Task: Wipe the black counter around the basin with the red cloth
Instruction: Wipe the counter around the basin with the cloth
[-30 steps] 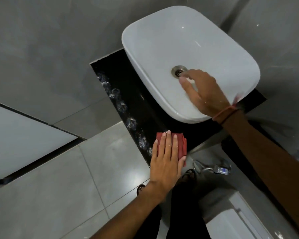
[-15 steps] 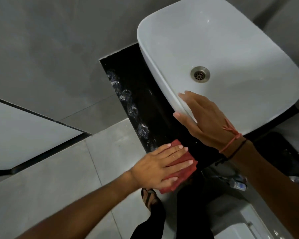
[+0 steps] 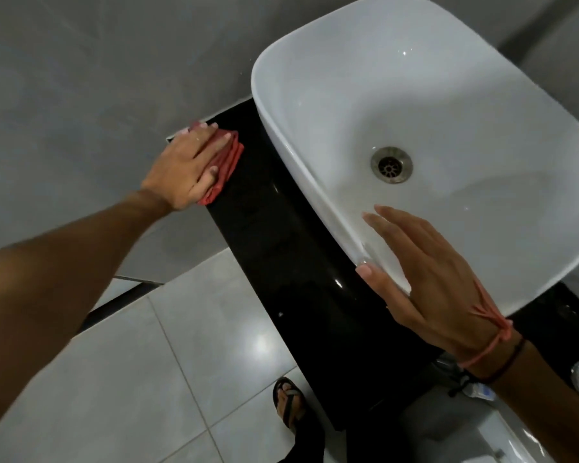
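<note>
1. Red folded cloth (image 3: 224, 163) lies flat under the left hand (image 3: 184, 168), whose spread fingers press it down rather than close round it, at the far corner of the glossy black stone counter (image 3: 281, 248), up against the grey wall (image 3: 91, 78).
2. The right hand (image 3: 425, 289) rests open on the near rim of the white ceramic basin (image 3: 448, 105), palm down, holding nothing; it looks like a brace.
3. The step in hand, as I judge it, is the wiping stroke along the strip of counter left of the basin, now at its far end.
4. Next move likely calls for drawing the cloth back along the strip, or working it closer to the basin's foot, with steady downward pressure.
5. Half a second ago the cloth was at the near front edge of the counter; since then it has travelled the strip's length, and the droplets then seen along that edge no longer show. The right hand stays on the rim.
</note>
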{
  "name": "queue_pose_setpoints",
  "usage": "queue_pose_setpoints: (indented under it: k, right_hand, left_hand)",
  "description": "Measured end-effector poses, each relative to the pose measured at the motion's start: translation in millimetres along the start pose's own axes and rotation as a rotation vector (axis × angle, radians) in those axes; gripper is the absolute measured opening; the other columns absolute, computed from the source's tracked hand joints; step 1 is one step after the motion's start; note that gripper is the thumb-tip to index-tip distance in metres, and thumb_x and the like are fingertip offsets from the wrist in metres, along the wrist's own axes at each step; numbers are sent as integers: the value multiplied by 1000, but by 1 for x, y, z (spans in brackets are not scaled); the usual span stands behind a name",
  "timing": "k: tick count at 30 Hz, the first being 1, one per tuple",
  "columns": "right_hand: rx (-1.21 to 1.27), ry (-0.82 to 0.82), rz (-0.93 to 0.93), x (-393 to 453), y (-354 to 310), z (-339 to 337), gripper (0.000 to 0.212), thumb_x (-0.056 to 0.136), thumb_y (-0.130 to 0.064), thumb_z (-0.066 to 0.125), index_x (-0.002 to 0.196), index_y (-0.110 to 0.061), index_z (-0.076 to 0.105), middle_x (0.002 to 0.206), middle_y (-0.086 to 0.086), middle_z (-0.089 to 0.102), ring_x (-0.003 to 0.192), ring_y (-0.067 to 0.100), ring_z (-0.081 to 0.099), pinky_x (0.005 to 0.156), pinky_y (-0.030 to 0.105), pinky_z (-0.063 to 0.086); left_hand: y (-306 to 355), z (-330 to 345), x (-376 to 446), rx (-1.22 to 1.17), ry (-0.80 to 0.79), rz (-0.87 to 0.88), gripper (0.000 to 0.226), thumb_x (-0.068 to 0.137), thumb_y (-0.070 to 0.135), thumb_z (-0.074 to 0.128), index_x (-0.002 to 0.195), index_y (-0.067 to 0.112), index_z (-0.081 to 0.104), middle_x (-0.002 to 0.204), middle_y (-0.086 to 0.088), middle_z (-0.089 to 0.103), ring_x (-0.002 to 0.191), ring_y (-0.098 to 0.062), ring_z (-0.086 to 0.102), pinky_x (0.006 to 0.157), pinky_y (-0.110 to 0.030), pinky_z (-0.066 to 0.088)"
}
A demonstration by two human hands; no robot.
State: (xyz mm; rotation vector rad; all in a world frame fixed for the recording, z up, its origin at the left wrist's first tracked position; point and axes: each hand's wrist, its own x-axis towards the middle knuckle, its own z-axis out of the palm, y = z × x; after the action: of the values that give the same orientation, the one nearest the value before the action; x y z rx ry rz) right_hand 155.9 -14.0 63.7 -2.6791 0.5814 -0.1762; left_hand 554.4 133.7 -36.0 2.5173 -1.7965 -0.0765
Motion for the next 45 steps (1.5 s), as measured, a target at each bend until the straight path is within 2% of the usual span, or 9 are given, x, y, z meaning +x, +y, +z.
queue_pose_setpoints:
  k: [5,13,21,26,30,35,39,42,45]
  right_hand:
    - [1,-13,29,-1,-8,-4,80,98,-68,21,148,-12,48,151,13,54,138,28,51,113,46,47]
    - [74,-6,29,-3,-5,-4,70,99,-61,29,149,-15,47,150,9,55,140,23,49,116,42,44]
    - [21,23,-111,-9,2,-2,68,102,-56,31,144,-8,55,148,15,57,133,32,56,109,48,49]
    - [-16,100,-154,-4,5,2,68,103,-58,32,141,-7,57,143,17,60,127,33,61,101,51,54]
    - [5,85,-145,-3,6,3,66,103,-57,35,141,-8,57,145,13,59,129,30,60,100,51,54]
    - [1,85,-141,-3,2,2,72,102,-60,33,139,-4,59,142,17,61,127,33,62,98,52,56]
    - [-10,83,-135,-4,-2,2,74,101,-62,32,139,-3,59,141,17,62,127,34,61,101,53,55]
    - [-1,67,-123,-3,-4,1,77,100,-63,31,139,-3,59,141,18,61,128,35,60,102,54,54]
    - [10,40,-117,-3,-4,1,81,99,-66,28,140,-3,57,142,18,61,129,34,58,105,52,52]
  left_hand:
    - [83,3,-22,-84,39,-162,67,95,33,37,158,11,31,165,-23,30,155,-39,25,130,-53,15]
    - [360,41,-136,-300,-27,248,60,103,42,34,159,22,27,169,-11,27,160,-27,12,131,-50,15]
    - [209,33,-100,-145,35,665,54,103,39,45,155,23,40,167,-11,30,158,-23,19,131,-45,20]
    - [32,4,-27,-18,-7,261,58,102,38,34,156,16,35,165,-16,31,156,-34,25,128,-51,24]
    - [-13,4,-3,-127,63,-147,60,101,39,29,159,22,30,168,-12,28,157,-32,21,128,-56,19]
    - [42,31,-18,-591,349,-550,55,105,21,40,158,13,30,171,-17,11,159,-35,4,130,-50,8]
    - [106,22,-32,-1100,493,-893,66,105,15,48,162,22,16,173,-8,-2,158,-15,5,127,-21,12]
    - [168,25,-66,-1126,540,-848,67,105,16,49,162,24,15,174,-4,-2,147,7,3,106,11,8]
    - [252,36,-118,-1091,541,-805,68,106,25,47,162,30,9,173,4,-7,148,18,-4,108,11,7]
